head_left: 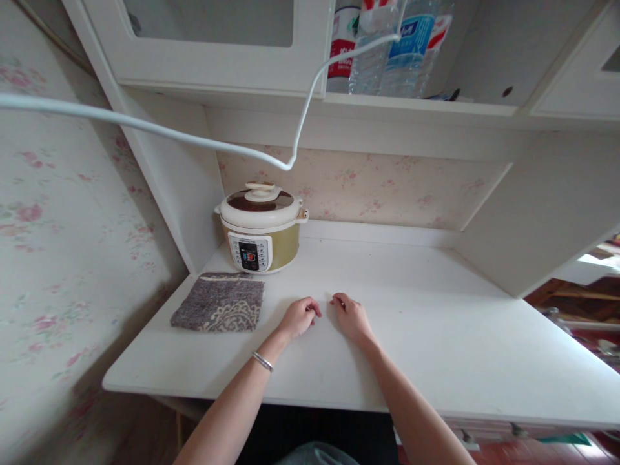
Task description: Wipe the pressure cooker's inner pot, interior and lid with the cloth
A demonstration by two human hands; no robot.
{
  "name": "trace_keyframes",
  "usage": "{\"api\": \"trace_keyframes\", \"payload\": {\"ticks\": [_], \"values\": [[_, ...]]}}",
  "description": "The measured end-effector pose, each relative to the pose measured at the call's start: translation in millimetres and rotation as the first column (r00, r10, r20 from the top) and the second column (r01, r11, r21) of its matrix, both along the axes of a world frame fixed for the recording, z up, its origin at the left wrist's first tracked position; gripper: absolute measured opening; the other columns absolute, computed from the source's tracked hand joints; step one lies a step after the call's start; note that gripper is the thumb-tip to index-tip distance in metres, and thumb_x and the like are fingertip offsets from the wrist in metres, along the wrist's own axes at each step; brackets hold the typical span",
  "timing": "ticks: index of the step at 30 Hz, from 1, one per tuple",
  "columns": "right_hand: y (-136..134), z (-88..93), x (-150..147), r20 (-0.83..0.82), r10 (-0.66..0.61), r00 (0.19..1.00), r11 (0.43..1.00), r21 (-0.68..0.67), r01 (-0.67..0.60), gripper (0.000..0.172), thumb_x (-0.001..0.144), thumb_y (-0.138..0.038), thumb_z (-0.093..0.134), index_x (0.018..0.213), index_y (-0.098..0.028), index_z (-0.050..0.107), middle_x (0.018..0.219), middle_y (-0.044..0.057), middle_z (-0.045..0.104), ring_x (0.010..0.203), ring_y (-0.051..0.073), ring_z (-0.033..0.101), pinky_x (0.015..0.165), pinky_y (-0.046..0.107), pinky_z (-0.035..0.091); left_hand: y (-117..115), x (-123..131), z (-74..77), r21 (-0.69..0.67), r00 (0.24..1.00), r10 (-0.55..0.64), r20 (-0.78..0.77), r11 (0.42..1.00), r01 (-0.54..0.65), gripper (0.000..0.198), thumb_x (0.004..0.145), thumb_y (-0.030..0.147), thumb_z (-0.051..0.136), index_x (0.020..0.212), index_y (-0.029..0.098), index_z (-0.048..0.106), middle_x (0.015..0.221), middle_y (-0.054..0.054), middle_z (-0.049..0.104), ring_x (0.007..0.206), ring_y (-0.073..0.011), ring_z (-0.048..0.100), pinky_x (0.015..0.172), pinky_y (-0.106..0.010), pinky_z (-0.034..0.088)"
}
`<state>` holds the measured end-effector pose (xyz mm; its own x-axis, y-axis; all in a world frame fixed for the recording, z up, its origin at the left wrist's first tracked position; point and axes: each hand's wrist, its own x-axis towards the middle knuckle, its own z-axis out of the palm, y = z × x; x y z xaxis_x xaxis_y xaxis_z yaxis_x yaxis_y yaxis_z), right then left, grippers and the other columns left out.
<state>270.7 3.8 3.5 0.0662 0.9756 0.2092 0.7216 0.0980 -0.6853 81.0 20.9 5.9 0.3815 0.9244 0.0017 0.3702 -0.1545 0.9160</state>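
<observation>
My left hand, with a silver bracelet on its wrist, rests on the white countertop, fingers curled and nothing visible in them. Just to its right lies my right hand, also loosely curled, with no object showing. A small gap separates the two. Left of my left hand is a folded grey-brown cloth with a cream pattern; neither hand touches it. Behind the cloth stands an electric cooker with a white rim, a gold-green body, a front control panel and its lid on.
Overhead is a white cabinet, whose open shelf holds plastic bottles. A white cable crosses the view in front of it. A floral-papered wall stands at the left, and a side panel bounds the right.
</observation>
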Motion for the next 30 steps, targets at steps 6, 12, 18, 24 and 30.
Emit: {"api": "trace_keyframes", "payload": {"ticks": [6,12,18,24,30], "values": [[-0.2,-2.2,-0.4,-0.025,-0.001,1.000,1.000,-0.009,0.001,0.026,0.093,-0.033,0.041,0.101,-0.025,0.064,0.094,0.002,0.073,0.089,0.017,0.067,0.079,0.026,0.045,0.4,0.8,-1.2,0.003,1.000,-0.001,0.010,1.000,0.001,0.021,0.072,0.013,0.043,0.079,0.018,0.063,0.067,0.001,0.061,0.058,-0.0109,0.057,0.054,-0.020,0.039],[12.9,4.5,2.3,-0.244,-0.053,0.968,0.988,-0.156,0.015,0.023,0.088,-0.033,0.045,0.095,-0.022,0.064,0.092,0.004,0.073,0.076,0.017,0.066,0.071,0.027,0.048,-0.3,2.1,1.2,-0.005,1.000,-0.002,0.018,1.000,0.002,0.021,0.072,0.013,0.043,0.078,0.018,0.063,0.068,0.001,0.062,0.057,-0.0112,0.057,0.054,-0.021,0.040],[60.8,62.2,2.1,-0.477,-0.092,0.874,0.945,-0.319,-0.074,0.042,0.084,-0.029,0.049,0.125,-0.022,0.050,0.114,0.007,0.066,0.057,0.010,0.062,0.053,0.024,0.048,-2.8,5.6,0.1,0.007,0.999,0.029,-0.014,1.000,-0.029,0.022,0.072,0.012,0.043,0.075,0.019,0.064,0.060,0.002,0.059,0.055,-0.0120,0.055,0.053,-0.021,0.037],[131.3,145.7,-37.4,-0.628,-0.039,0.777,0.954,-0.254,-0.158,0.056,0.090,-0.047,0.048,0.139,-0.027,0.031,0.124,0.011,0.056,0.061,0.012,0.062,0.054,0.029,0.054,-5.1,7.5,6.2,-0.037,0.998,0.036,-0.051,0.999,-0.038,0.021,0.072,0.014,0.045,0.073,0.021,0.064,0.060,0.002,0.060,0.055,-0.0132,0.057,0.052,-0.022,0.035],[205.2,180.5,-83.0,-0.619,-0.030,0.785,0.949,-0.265,-0.173,0.038,0.091,-0.043,0.048,0.118,-0.017,0.050,0.108,0.013,0.061,0.057,0.013,0.058,0.053,0.032,0.055,-0.6,7.4,11.5,-0.066,0.998,0.047,-0.046,0.997,-0.050,0.022,0.072,0.013,0.044,0.073,0.020,0.064,0.060,0.002,0.060,0.056,-0.0133,0.057,0.052,-0.023,0.036]]}}
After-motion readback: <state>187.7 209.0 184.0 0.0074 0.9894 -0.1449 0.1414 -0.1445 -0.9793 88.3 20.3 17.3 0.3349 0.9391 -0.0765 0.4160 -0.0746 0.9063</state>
